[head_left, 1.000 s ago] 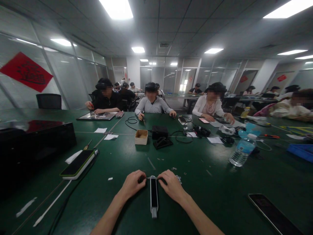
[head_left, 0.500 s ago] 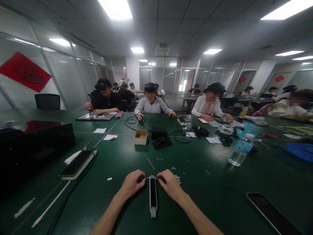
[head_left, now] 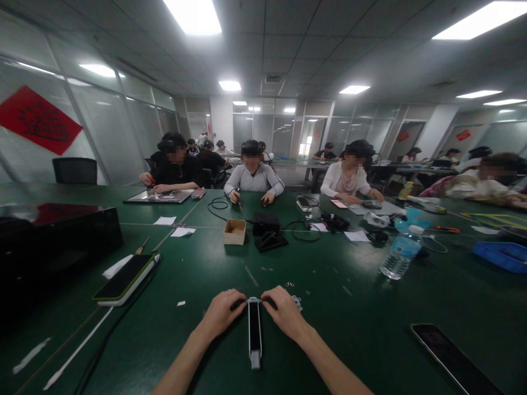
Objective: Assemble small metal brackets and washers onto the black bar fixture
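"Green desk (head_left: 185, 269) is holding the long thing (head_left: 255, 326) between left hand (head_left: 222, 314) and right hand (head_left: 285, 312). Are they pinching it?"

"Can't tell either grip. If one is pulling harder, it might be slipping."

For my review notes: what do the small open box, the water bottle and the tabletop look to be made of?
Small open box: probably cardboard or thin wood, matte, from its dull tan walls.
Water bottle: clear, glossy plastic, judging by its see-through, ribbed body.
Tabletop: smooth green surface with a soft sheen where light reflects; laminate or a rubbery mat, I cannot tell which.
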{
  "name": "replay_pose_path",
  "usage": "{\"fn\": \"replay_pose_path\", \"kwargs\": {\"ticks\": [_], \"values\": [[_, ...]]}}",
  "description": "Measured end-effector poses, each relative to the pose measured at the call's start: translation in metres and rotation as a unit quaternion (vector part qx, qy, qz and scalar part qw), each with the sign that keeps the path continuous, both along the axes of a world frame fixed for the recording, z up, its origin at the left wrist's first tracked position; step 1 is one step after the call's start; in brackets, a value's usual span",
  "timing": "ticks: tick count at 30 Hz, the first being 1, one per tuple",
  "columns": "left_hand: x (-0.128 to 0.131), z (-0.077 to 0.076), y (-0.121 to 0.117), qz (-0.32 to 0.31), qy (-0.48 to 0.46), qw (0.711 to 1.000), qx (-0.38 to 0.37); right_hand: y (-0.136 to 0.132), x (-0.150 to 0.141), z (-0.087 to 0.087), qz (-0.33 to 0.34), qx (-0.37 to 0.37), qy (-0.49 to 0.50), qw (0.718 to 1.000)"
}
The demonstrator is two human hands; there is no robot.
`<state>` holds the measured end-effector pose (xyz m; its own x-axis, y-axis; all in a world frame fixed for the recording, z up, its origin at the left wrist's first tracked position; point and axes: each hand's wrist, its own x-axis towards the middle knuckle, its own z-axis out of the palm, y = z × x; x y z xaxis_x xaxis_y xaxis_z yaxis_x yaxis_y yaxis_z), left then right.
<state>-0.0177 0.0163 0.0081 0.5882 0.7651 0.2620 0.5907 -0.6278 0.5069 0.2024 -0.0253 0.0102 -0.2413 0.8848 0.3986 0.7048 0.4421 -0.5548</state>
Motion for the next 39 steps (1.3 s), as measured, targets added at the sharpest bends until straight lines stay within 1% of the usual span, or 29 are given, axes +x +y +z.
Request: {"fn": "replay_pose_path", "kwargs": {"ticks": [3,6,8,9,11,13,17,24,32,39], "values": [[0.0,0.004,-0.001,0.004,0.006,1.0,-0.004,0.006,0.014,0.006,-0.023,0.014,-0.029,0.999],[-0.001,0.007,-0.002,0.011,0.006,1.0,-0.01,0.014,0.042,0.009,-0.094,0.028,-0.057,0.994],[-0.001,0.007,-0.002,0.017,0.004,1.0,-0.01,0.02,0.064,0.007,-0.145,0.017,-0.079,0.986],[-0.001,0.006,-0.001,0.019,0.003,1.0,-0.01,0.021,0.074,0.005,-0.157,0.01,-0.086,0.984],[-0.001,0.003,0.0,0.024,0.002,1.0,-0.005,0.024,0.089,0.0,-0.168,-0.005,-0.098,0.981],[-0.001,0.0,0.001,0.026,0.003,1.0,-0.001,0.025,0.095,-0.005,-0.166,-0.018,-0.107,0.98],[-0.001,-0.001,0.001,0.023,0.003,1.0,-0.002,0.026,0.092,-0.009,-0.153,-0.036,-0.126,0.979],[-0.001,0.004,-0.001,0.028,0.011,1.0,-0.003,0.031,0.084,-0.004,-0.159,-0.064,-0.16,0.972],[-0.001,0.007,-0.004,0.034,0.015,0.999,0.0,0.038,0.074,0.004,-0.188,-0.113,-0.215,0.952],[0.002,0.011,-0.005,0.058,0.056,0.997,-0.009,0.033,0.067,0.01,-0.206,-0.109,-0.281,0.931]]}}
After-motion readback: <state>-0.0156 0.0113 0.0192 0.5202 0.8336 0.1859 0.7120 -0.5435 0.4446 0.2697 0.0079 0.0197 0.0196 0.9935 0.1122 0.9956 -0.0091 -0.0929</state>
